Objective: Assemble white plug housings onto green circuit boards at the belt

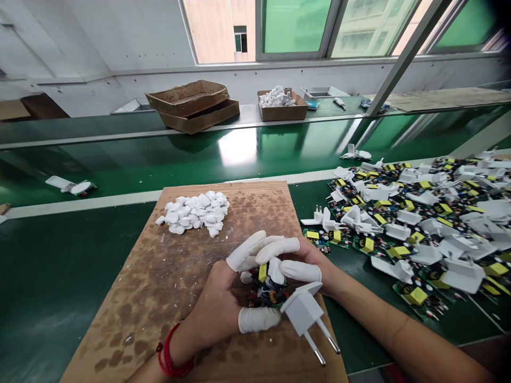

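- Red cord bracelet [167,356] on the left wrist, near the lower edge.
- Left hand [219,295] is wrapped on a circuit board [271,297], thumb on the near side, fingers on the far side; likely to steady it.
- White plug [304,311] sits at the board's right end, two pins angled down and right, clear of the fingers, so the grip probably stays off the pins.
- Right hand [308,254] meets the left over the board, thumb and fingertips at a small white piece [276,271] beside a yellow block [262,272]. Pinching or only pressing: cannot tell.
- White finger covers [259,320] on both hands, perhaps to keep skin off the parts.
- Stained cardboard sheet [171,303] lies under the hands, seemingly as a work mat over the green bench [40,266].
- Pile of white pieces [195,215] on the sheet's far part, ahead of the hands; looks placed for easy reach.
- Heap of plug-and-board units [423,199] spreads to the right, apparently within right-arm reach.
- Beyond: loose unit [72,185] far left, another unit [355,153] by the heap.
- Farther, on a ledge: stacked cardboard trays [194,103], carton of white bits [283,113]; windows [295,26] behind.
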`<action>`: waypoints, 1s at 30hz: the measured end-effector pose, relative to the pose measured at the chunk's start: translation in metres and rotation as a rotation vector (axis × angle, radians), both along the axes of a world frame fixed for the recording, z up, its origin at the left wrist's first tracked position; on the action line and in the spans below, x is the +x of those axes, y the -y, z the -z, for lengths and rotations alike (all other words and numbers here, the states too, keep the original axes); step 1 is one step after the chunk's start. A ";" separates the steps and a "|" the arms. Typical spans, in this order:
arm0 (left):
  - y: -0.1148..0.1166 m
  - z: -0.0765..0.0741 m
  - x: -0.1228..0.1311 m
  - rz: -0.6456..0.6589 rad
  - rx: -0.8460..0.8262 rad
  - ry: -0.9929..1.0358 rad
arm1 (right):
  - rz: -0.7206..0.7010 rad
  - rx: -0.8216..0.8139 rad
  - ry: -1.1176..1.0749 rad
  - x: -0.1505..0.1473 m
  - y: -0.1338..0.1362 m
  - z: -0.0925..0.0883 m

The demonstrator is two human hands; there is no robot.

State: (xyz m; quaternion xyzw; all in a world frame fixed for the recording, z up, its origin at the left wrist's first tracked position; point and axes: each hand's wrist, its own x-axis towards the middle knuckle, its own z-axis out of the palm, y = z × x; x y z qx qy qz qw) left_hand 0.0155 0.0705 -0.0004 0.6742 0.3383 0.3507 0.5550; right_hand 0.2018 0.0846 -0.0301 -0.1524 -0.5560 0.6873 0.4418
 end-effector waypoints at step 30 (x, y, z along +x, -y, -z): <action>0.001 0.000 0.002 0.009 -0.142 0.032 | 0.026 0.043 0.043 0.001 -0.001 0.002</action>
